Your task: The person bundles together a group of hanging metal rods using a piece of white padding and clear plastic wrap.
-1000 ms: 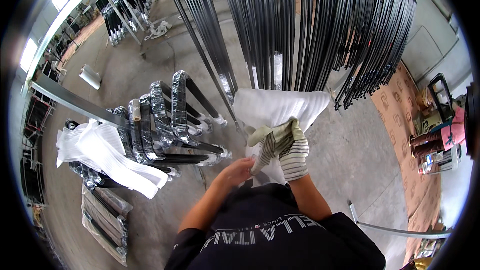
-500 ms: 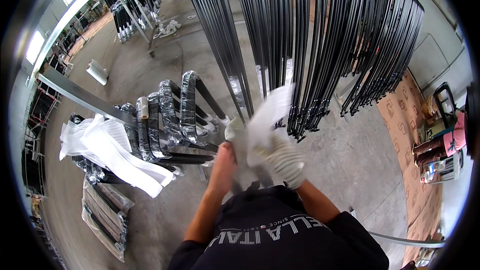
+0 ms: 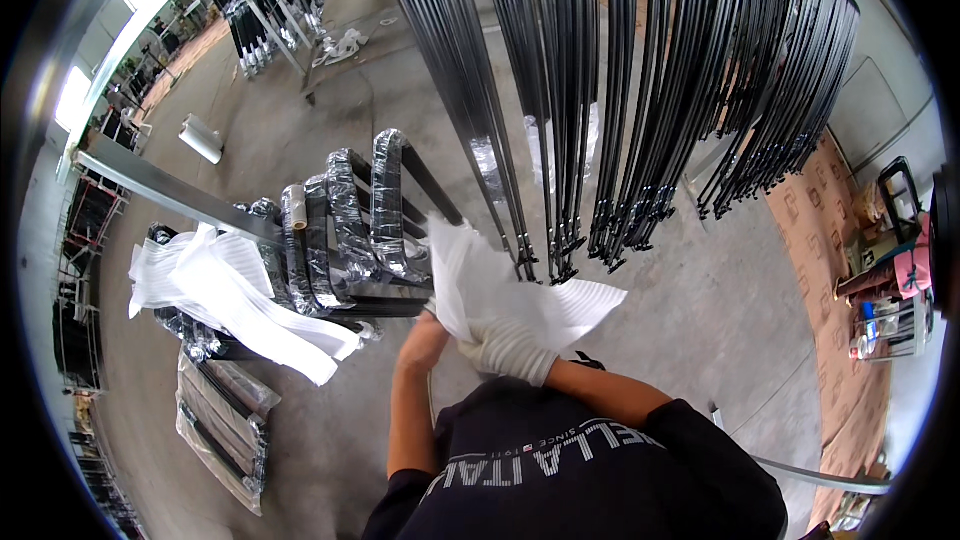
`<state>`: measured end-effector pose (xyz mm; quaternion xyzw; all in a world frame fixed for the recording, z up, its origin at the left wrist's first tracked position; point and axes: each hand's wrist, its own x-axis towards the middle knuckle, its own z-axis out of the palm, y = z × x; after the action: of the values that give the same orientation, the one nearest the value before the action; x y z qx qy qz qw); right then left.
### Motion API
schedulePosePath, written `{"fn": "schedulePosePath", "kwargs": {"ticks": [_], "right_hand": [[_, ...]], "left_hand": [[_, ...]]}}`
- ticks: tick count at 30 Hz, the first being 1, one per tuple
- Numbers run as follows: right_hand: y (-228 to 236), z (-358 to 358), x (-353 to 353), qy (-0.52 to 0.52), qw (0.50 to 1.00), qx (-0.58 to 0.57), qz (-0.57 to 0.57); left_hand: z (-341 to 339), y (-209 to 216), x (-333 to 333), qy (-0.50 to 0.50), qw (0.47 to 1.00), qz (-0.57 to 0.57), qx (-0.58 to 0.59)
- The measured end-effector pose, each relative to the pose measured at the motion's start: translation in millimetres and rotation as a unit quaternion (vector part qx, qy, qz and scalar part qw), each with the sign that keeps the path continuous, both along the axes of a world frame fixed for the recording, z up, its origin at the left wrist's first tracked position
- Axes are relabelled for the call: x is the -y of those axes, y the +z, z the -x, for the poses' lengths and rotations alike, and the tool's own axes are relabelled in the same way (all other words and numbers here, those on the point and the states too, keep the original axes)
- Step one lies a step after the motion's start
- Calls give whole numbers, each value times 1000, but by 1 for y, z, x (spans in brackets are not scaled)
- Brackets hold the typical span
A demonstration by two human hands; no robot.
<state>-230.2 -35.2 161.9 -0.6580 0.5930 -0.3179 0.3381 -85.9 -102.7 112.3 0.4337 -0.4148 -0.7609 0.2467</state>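
A thin white ribbed foam sheet (image 3: 520, 285) spreads out in front of me, blurred in places by motion. My right hand (image 3: 508, 350), in a pale knit glove, is closed on the sheet's near edge. Right beside it is my left hand (image 3: 427, 338), which looks bare at the back; its fingers are hidden behind the sheet and the glove. Black bent tube frames (image 3: 390, 205) wrapped in clear film stand just beyond my left hand. Whether that hand grips one of their tube ends cannot be seen.
Long black tubes (image 3: 640, 100) hang in rows ahead and to the right. More white foam sheets (image 3: 215, 285) lie over wrapped frames at left, near a metal beam (image 3: 170, 190) and a cardboard roll (image 3: 295, 208). A wrapped panel (image 3: 225, 430) lies lower left. A person (image 3: 890, 275) is at far right.
My right hand has swung left, close against my left hand, bringing the foam sheet with it. The sheet has fanned out wider. My left hand has shifted slightly left.
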Motion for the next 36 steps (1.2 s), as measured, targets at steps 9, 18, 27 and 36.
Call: {"fn": "schedulePosePath", "kwargs": {"ticks": [9,18,27,36], "right_hand": [[7,-10,8,57,996,-56,43],[6,-15,10,0,998,-33,-58],[12,-22,12,34,999,-18,-29],[21,-21,10,58,998,-23,17]], "left_hand": [[22,-38,22,225,947,73,-218],[36,-11,76,199,871,-134,-428],[16,-18,93,160,809,109,-555],[30,89,63,232,735,-88,-631]]}}
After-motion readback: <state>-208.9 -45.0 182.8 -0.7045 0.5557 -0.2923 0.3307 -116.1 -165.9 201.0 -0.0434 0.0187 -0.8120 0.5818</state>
